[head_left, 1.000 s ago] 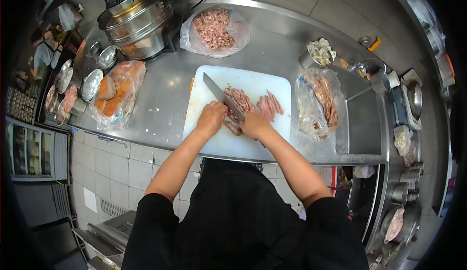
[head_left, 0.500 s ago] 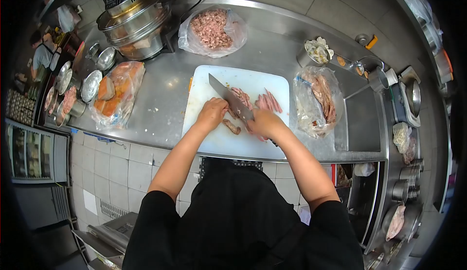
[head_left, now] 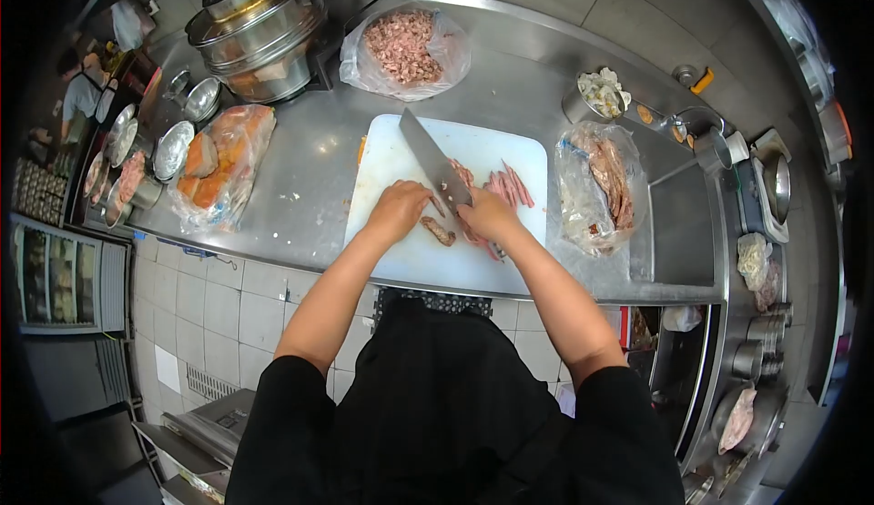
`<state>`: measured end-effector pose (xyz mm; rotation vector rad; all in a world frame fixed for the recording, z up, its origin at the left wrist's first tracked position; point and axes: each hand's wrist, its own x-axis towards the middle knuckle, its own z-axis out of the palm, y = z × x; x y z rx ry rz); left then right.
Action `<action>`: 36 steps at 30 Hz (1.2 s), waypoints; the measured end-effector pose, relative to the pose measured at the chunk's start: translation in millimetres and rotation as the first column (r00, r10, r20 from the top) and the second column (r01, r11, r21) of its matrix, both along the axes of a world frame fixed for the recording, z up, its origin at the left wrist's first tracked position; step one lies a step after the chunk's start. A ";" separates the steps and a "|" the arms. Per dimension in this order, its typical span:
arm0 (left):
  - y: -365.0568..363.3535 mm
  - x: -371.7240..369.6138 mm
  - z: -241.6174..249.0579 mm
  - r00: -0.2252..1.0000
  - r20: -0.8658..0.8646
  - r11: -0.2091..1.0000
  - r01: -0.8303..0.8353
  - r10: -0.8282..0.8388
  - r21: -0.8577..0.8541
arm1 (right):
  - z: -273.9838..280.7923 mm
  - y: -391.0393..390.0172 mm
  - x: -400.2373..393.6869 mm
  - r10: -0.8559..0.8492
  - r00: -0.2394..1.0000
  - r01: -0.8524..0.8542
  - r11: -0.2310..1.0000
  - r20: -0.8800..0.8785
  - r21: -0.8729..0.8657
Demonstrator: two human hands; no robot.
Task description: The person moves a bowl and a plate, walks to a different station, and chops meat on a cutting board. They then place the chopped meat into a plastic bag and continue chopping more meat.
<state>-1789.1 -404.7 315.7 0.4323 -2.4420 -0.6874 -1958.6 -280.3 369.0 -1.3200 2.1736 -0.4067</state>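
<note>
Bagged meat [head_left: 228,173] is laid at left on the steel counter [head_left: 300,164]. On a white board [head_left: 382,255], a meat strip [head_left: 439,206] is held under curled fingers of the left hand [head_left: 401,209]; the knife [head_left: 432,157] is gripped by the right hand [head_left: 489,215], a sink [head_left: 678,241] beyond.

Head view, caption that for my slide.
Right hand holding a knife, left hand beside it, meat strips on a cutting board.

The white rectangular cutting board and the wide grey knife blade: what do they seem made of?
White rectangular cutting board: probably smooth plastic, uniformly pale without wood grain. Wide grey knife blade: likely steel, its flat face showing a dull metallic sheen.
</note>
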 end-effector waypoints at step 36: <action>26.1 15.8 1.0 0.989 0.145 0.999 0.033 -0.036 0.020 | 24.4 21.9 29.7 0.054 0.986 -0.082 0.981 0.161 0.174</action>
